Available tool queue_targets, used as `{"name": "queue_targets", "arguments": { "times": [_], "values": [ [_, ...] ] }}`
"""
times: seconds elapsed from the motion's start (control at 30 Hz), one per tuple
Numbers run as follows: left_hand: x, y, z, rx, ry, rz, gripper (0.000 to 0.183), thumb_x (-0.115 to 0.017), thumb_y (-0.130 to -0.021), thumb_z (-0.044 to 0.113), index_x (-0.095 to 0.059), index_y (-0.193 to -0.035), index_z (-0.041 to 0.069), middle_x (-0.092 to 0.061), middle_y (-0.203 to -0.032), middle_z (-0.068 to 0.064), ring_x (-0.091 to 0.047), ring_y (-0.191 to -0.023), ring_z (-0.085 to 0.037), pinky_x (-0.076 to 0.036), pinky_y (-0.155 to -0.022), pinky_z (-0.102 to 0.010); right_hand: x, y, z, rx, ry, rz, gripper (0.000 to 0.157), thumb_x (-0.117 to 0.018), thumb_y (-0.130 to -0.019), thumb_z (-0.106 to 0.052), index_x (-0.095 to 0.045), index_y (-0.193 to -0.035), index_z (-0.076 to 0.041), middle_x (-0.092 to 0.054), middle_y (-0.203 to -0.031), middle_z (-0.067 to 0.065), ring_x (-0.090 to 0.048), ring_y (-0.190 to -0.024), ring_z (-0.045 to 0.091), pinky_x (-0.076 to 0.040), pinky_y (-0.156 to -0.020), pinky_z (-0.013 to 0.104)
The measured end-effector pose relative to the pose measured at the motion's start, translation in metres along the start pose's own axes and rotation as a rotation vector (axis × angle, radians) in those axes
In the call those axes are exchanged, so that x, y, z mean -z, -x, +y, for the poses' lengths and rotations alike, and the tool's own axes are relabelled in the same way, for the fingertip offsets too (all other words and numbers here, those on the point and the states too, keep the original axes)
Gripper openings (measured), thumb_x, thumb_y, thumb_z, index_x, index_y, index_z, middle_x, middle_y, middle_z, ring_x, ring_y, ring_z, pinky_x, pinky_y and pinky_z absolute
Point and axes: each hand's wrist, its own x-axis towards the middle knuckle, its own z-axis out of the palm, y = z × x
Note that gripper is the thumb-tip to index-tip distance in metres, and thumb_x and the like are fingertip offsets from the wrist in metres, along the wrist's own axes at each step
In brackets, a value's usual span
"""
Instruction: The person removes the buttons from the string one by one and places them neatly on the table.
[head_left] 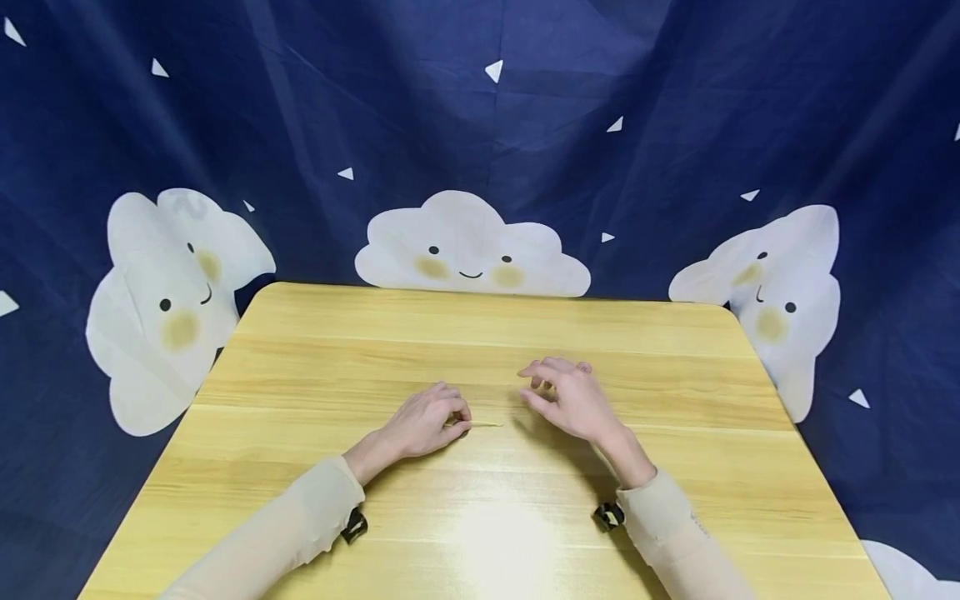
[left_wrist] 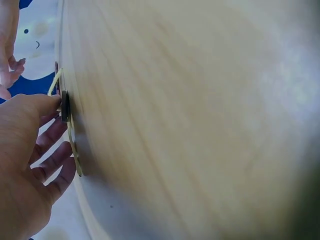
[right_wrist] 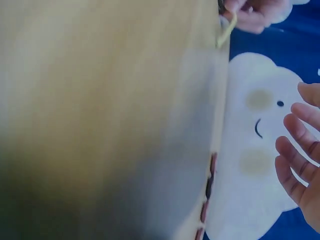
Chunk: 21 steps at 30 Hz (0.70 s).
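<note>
My left hand [head_left: 432,419] is low over the middle of the wooden table. Its thumb and fingers pinch a small dark flat piece [left_wrist: 65,106], seen nearly edge-on in the left wrist view. A thin yellow cord [head_left: 486,424] sticks out from these fingertips to the right, and its other part runs down past the lower fingers in the left wrist view. Farther right, my right hand [head_left: 570,398] hovers with fingers loosely bent and apart from the cord. In the right wrist view that hand [right_wrist: 307,197] holds nothing.
The light wooden table [head_left: 510,333] has rounded far corners. Behind it hangs a dark blue curtain [head_left: 420,100] printed with white clouds and triangles. Black straps [head_left: 609,517] sit at both wrists. Short dark red pieces [right_wrist: 204,211] line the table's edge in the right wrist view.
</note>
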Motion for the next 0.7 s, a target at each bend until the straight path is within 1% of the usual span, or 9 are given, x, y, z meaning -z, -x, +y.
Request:
{"name": "queue_targets", "arguments": {
  "times": [0.03, 0.07, 0.13, 0.17, 0.27, 0.37, 0.4, 0.53, 0.7],
  "values": [
    [0.0, 0.0, 0.0, 0.0, 0.001, 0.0, 0.007, -0.075, -0.098, 0.028, -0.075, -0.094, 0.022, -0.068, -0.093, 0.01, -0.065, -0.097, -0.012, -0.051, -0.112, -0.044, -0.003, 0.0, -0.003, 0.007, 0.005, -0.006, 0.029, -0.082, -0.092, -0.028, -0.078, -0.116, -0.013, -0.074, -0.094, 0.0, -0.066, -0.079, 0.019, -0.036, -0.083, 0.04],
    [0.0, 0.0, 0.0, -0.001, 0.003, 0.0, 0.007, -0.075, -0.098, 0.028, -0.075, -0.094, 0.022, -0.068, -0.093, 0.01, -0.065, -0.097, -0.012, -0.051, -0.112, -0.045, -0.006, 0.0, -0.005, 0.015, 0.016, -0.016, 0.029, -0.081, -0.092, -0.029, -0.078, -0.116, -0.014, -0.074, -0.093, -0.001, -0.065, -0.078, 0.017, -0.035, -0.083, 0.039],
    [0.0, 0.0, 0.0, -0.006, 0.005, 0.002, 0.007, -0.075, -0.098, 0.027, -0.075, -0.094, 0.022, -0.068, -0.093, 0.009, -0.065, -0.097, -0.012, -0.049, -0.115, -0.046, -0.011, 0.0, -0.009, 0.039, 0.029, -0.041, 0.028, -0.082, -0.092, -0.029, -0.079, -0.116, -0.015, -0.073, -0.092, -0.002, -0.064, -0.077, 0.015, -0.041, -0.085, 0.037],
    [0.0, 0.0, 0.0, -0.006, 0.007, 0.003, 0.007, -0.076, -0.098, 0.027, -0.075, -0.094, 0.022, -0.068, -0.093, 0.009, -0.064, -0.096, -0.012, -0.051, -0.111, -0.044, -0.014, 0.0, -0.011, 0.054, 0.037, -0.054, 0.028, -0.081, -0.092, -0.029, -0.079, -0.115, -0.014, -0.073, -0.091, -0.002, -0.064, -0.077, 0.014, -0.044, -0.085, 0.033],
    [0.0, 0.0, 0.001, -0.009, 0.013, 0.004, 0.007, -0.076, -0.098, 0.027, -0.075, -0.094, 0.021, -0.069, -0.093, 0.009, -0.065, -0.097, -0.013, -0.05, -0.114, -0.046, -0.02, -0.001, -0.015, 0.093, 0.052, -0.114, 0.027, -0.08, -0.094, -0.031, -0.078, -0.116, -0.015, -0.075, -0.095, -0.003, -0.068, -0.079, 0.009, -0.055, -0.071, 0.023],
    [0.0, 0.001, 0.002, -0.007, 0.02, 0.0, 0.007, -0.075, -0.098, 0.027, -0.075, -0.095, 0.021, -0.069, -0.094, 0.009, -0.065, -0.099, -0.013, -0.05, -0.114, -0.045, -0.025, -0.002, -0.017, 0.118, 0.049, -0.178, 0.027, -0.079, -0.095, -0.032, -0.078, -0.117, -0.016, -0.075, -0.098, -0.003, -0.068, -0.081, 0.009, -0.054, -0.07, 0.021],
    [0.0, 0.001, 0.002, -0.008, 0.021, 0.0, 0.007, -0.075, -0.098, 0.027, -0.075, -0.095, 0.021, -0.07, -0.095, 0.009, -0.066, -0.1, -0.013, -0.047, -0.118, -0.046, -0.026, -0.002, -0.018, 0.121, 0.051, -0.201, 0.028, -0.078, -0.095, -0.033, -0.078, -0.117, -0.017, -0.075, -0.098, -0.003, -0.068, -0.081, 0.008, -0.054, -0.07, 0.021],
    [-0.001, 0.0, 0.003, -0.013, 0.024, 0.009, 0.006, -0.076, -0.097, 0.027, -0.075, -0.095, 0.021, -0.069, -0.095, 0.009, -0.065, -0.098, -0.012, -0.049, -0.114, -0.045, -0.03, -0.004, -0.023, 0.144, 0.084, -0.268, 0.027, -0.076, -0.096, -0.035, -0.078, -0.118, -0.018, -0.074, -0.1, -0.004, -0.064, -0.081, 0.008, -0.051, -0.069, 0.02],
    [-0.002, 0.0, 0.005, -0.02, 0.021, 0.03, 0.005, -0.077, -0.097, 0.027, -0.075, -0.095, 0.022, -0.07, -0.094, 0.009, -0.063, -0.092, -0.009, -0.055, -0.097, -0.037, -0.032, -0.005, -0.027, 0.175, 0.111, -0.326, 0.027, -0.076, -0.096, -0.037, -0.077, -0.117, -0.019, -0.073, -0.099, -0.004, -0.064, -0.082, 0.008, -0.049, -0.067, 0.018]
  ]
}}
